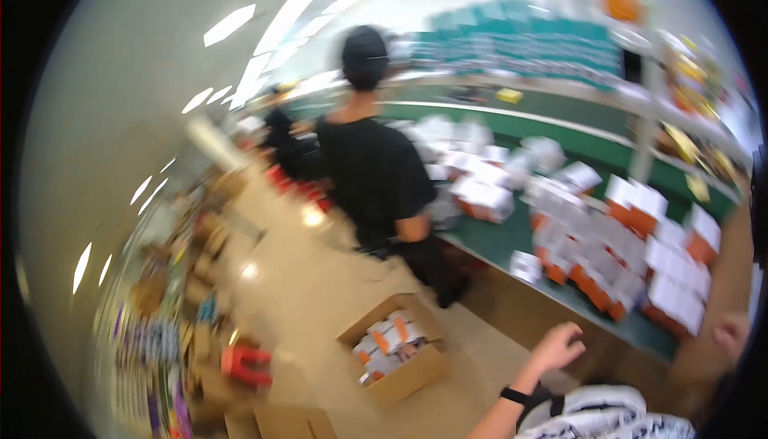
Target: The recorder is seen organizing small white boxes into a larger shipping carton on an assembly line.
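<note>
My left hand (559,348), with a black band at the wrist, hangs in front of the worktable's near edge. Its fingers are loosely bent and apart, with nothing visible in them. At the far right rim, my right hand (730,335) is smeared by motion, so its fingers cannot be made out. It is nearest to rows of small white-and-orange boxes (676,283) on the green worktable (494,241). A single small white box (526,267) lies apart near the table's edge. White printed fabric (600,411) shows below my left hand.
An open carton (412,383) of white-and-orange boxes stands on the floor. A person in black (372,167) stands at the table; another person (280,131) is farther off. Teal boxes (520,43) line the back. Left are stacked cartons (204,271) and a red stool-like object (246,365).
</note>
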The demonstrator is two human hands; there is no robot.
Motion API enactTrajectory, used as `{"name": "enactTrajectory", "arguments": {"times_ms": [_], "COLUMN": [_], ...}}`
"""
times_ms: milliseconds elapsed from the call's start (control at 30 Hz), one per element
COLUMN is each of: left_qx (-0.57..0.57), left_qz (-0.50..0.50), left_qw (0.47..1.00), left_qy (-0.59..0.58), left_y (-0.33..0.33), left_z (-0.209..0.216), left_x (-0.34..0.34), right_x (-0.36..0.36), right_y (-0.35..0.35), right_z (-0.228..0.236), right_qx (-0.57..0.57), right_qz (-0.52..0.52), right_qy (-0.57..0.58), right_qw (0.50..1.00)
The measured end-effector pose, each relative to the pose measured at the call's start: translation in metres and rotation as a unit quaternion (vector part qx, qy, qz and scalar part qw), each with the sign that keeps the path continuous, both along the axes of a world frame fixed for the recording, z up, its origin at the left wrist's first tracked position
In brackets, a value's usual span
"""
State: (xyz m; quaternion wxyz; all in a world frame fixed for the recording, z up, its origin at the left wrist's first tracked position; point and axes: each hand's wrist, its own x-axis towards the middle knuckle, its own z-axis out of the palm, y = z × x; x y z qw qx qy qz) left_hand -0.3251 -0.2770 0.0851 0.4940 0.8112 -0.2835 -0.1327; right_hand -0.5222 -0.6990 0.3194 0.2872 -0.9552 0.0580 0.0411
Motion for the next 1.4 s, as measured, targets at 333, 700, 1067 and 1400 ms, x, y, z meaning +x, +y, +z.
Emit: {"name": "enactTrajectory", "arguments": {"times_ms": [333,700,1067,1400], "left_qx": [0.029,0.169,0.292,0.257], "left_qz": [-0.113,-0.134,-0.14,-0.198], "left_qw": [0.99,0.976,0.946,0.946], "left_qy": [0.081,0.017,-0.008,0.006], "left_y": [-0.085,-0.32,-0.366,-0.334], "left_z": [-0.008,-0.076,-0.066,-0.07], "left_x": [0.034,0.054,0.048,0.034], "right_x": [0.066,0.106,0.1,0.083], "right_y": [0.044,-0.051,-0.071,-0.068], "right_z": [-0.189,-0.319,-0.327,-0.333], "right_qx": [0.047,-0.034,-0.245,-0.254], "right_qz": [-0.235,-0.559,-0.408,-0.392], "right_qy": [0.005,0.024,0.107,0.074], "right_qw": [0.971,0.828,0.873,0.881]}}
